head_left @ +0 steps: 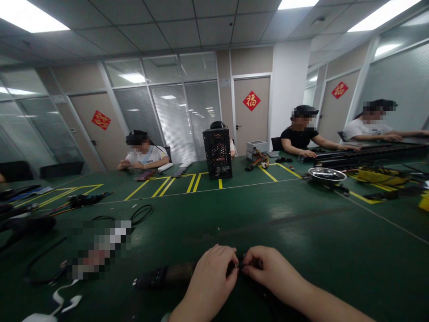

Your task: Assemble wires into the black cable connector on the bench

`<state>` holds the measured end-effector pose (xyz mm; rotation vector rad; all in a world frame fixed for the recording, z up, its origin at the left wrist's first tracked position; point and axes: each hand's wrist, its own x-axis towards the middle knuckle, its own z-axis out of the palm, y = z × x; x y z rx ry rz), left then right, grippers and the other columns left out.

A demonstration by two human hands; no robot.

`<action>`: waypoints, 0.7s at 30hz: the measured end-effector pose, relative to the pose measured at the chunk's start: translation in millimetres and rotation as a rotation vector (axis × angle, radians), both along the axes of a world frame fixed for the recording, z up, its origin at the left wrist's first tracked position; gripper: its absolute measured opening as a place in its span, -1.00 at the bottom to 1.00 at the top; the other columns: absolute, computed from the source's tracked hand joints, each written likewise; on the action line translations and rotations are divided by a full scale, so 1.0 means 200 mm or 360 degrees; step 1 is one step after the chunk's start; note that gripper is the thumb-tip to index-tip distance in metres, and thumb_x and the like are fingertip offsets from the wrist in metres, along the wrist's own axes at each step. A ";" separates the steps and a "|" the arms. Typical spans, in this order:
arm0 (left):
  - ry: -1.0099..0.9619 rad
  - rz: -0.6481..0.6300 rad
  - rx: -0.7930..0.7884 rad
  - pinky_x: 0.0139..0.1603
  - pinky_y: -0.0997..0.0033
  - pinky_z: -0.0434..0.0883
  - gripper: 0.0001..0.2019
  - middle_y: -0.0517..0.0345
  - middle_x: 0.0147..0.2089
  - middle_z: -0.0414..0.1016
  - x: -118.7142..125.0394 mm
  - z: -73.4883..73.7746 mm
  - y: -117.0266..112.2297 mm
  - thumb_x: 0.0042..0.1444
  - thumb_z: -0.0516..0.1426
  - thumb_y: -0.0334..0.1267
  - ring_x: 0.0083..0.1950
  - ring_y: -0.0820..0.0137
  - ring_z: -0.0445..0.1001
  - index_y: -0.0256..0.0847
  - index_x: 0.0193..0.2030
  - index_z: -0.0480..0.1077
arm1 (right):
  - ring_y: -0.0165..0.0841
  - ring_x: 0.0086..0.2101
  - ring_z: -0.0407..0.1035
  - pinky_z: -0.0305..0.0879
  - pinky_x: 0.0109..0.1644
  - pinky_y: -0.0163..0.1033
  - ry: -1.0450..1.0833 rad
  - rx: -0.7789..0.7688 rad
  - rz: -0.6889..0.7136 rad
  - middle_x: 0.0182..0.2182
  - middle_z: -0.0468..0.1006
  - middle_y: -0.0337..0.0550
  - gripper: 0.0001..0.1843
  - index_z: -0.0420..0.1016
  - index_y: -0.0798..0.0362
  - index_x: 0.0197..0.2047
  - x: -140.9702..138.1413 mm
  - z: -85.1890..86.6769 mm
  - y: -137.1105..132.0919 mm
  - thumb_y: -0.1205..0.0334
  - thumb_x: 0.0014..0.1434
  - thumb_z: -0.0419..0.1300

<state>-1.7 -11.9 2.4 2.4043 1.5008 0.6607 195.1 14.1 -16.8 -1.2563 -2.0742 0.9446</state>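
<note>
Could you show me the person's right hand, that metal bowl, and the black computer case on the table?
the person's right hand [268,268], head view, on the back of the hand
the metal bowl [326,181], head view, on its front rim
the black computer case [217,154], head view, on its mesh side panel

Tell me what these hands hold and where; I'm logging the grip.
The left hand and right hand pinch a dark cable bundle between their fingertips; fingers hide the exact spot.

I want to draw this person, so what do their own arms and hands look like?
The left hand and right hand are bare, with no gloves, rings or watch showing. The right forearm is bare too, with no sleeve on it.
</note>
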 end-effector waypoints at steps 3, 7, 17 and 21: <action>-0.0003 0.0001 0.0008 0.27 0.17 0.14 -0.80 0.25 -0.03 0.48 0.00 -0.02 0.00 0.05 0.10 -0.46 0.03 0.33 0.41 -0.08 -0.22 0.37 | -0.42 -0.41 0.39 0.18 -0.35 -0.40 -0.0014 0.0005 0.0007 -0.44 0.54 -0.30 -0.94 0.55 0.03 -0.34 0.00 0.00 0.00 0.31 0.10 0.24; -0.0001 0.0086 -0.0021 0.25 0.14 0.16 -0.82 0.20 -0.06 0.48 0.00 -0.02 0.00 0.05 0.14 -0.41 0.00 0.28 0.42 -0.10 -0.20 0.36 | -0.41 -0.41 0.40 0.19 -0.35 -0.40 -0.0035 0.0014 -0.0006 -0.44 0.54 -0.30 -0.95 0.55 0.03 -0.34 0.00 0.00 0.00 0.31 0.10 0.24; 0.0055 -0.0002 -0.0023 0.22 0.18 0.15 -0.89 0.24 -0.11 0.49 0.00 0.01 0.00 0.14 0.12 -0.37 -0.06 0.32 0.42 -0.09 -0.22 0.40 | -0.40 -0.39 0.41 0.20 -0.34 -0.39 0.0015 -0.0006 0.0016 -0.43 0.56 -0.31 -0.93 0.55 0.01 -0.33 0.00 0.01 0.00 0.32 0.11 0.23; 0.0090 0.0091 -0.0084 -0.04 0.28 0.30 -0.87 0.24 -0.19 0.46 0.01 0.03 -0.01 0.13 0.13 -0.35 -0.14 0.31 0.41 -0.09 -0.18 0.37 | -0.41 -0.39 0.42 0.20 -0.33 -0.40 0.0021 -0.0025 0.0033 -0.42 0.55 -0.31 -0.92 0.55 0.02 -0.33 0.00 0.01 0.00 0.32 0.12 0.22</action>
